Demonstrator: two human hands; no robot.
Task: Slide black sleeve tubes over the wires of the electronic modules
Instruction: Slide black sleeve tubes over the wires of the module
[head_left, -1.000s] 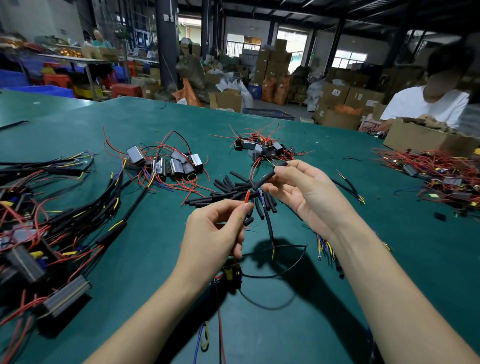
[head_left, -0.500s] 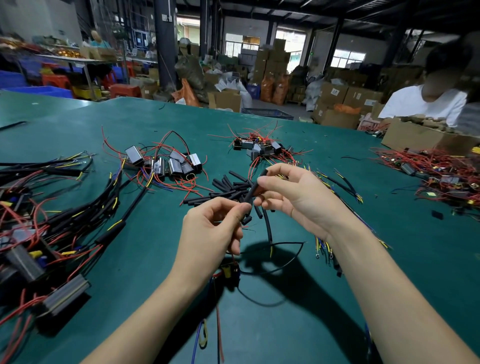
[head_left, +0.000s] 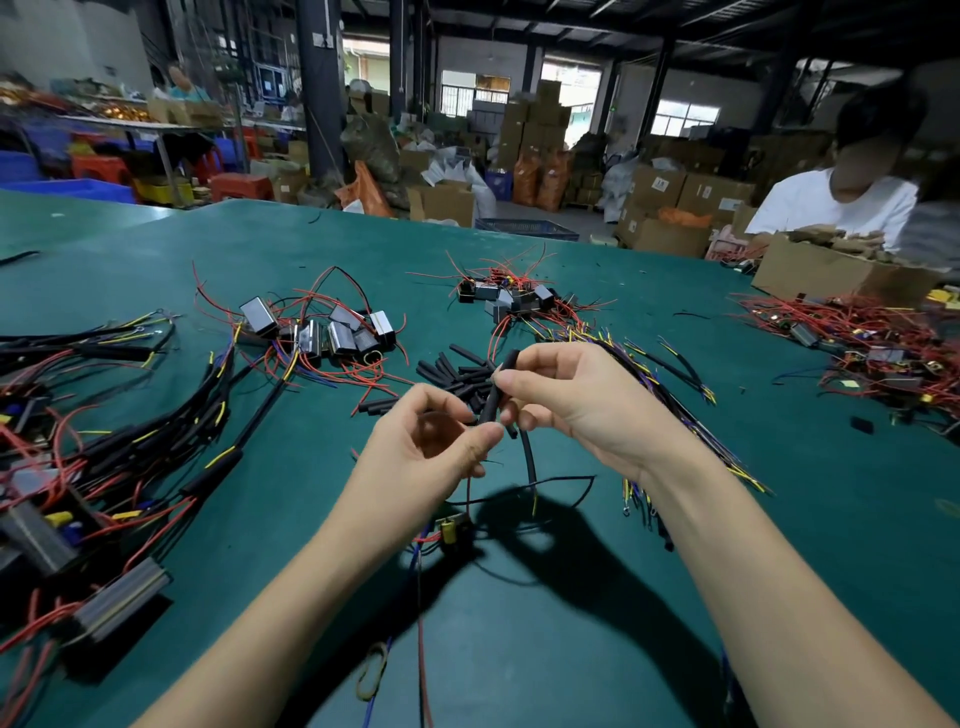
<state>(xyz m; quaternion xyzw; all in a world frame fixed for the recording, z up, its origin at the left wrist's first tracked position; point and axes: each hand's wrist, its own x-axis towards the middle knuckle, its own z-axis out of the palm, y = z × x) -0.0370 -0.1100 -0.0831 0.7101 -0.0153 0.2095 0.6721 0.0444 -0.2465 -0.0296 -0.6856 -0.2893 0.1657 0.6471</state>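
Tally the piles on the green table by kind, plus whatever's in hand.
Red-wired module piles: 3 (left, middle, right)
Sleeved module heap: 1
Loose sleeve tube pile: 1
Loose wire bundle: 1
Sleeve tube pinched by right hand: 1
Module on wires pinched by left hand: 1
Total: 8

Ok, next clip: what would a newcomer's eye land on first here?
Most likely the two hands at centre: the right hand pinches a black sleeve tube while the left hand grips the wires below it. Behind them lies a pile of spare black tubes on the green table, with clusters of grey modules trailing red wires to the left.
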